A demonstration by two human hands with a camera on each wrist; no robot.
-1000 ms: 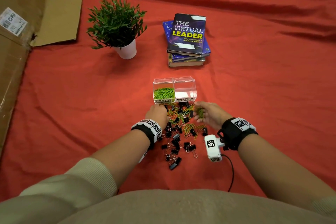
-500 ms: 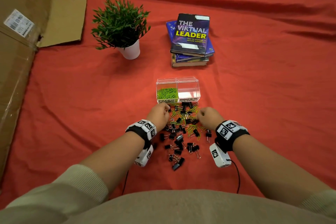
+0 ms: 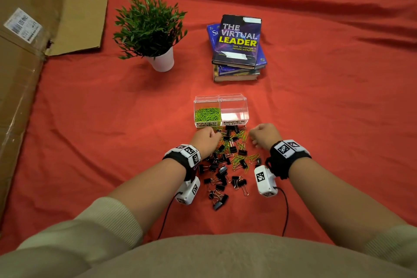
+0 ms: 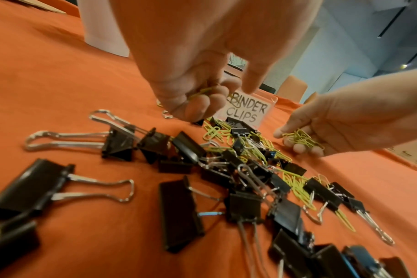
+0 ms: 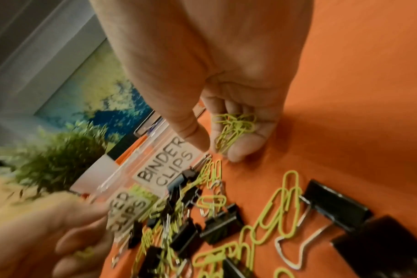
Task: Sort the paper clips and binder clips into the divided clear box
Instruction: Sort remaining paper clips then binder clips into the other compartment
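I see the clear box point(image 3: 221, 108), hard see-through plastic with two compartments: thin green wire paper clips point(image 3: 207, 114) fill the one labelled paper clips, the binder clips side holds nothing I can make out. Just in front, on the wrinkled red cloth point(image 3: 316, 101), lies a heap of glossy black binder clips point(image 3: 222, 176) with silver wire handles, tangled with more green loops. My left hand point(image 4: 191, 90) curls knuckles-up over the heap, fingers pinching a green clip. My right hand point(image 5: 238, 120) cups a small bunch of paper clips in curled fingers, thumb pointing down
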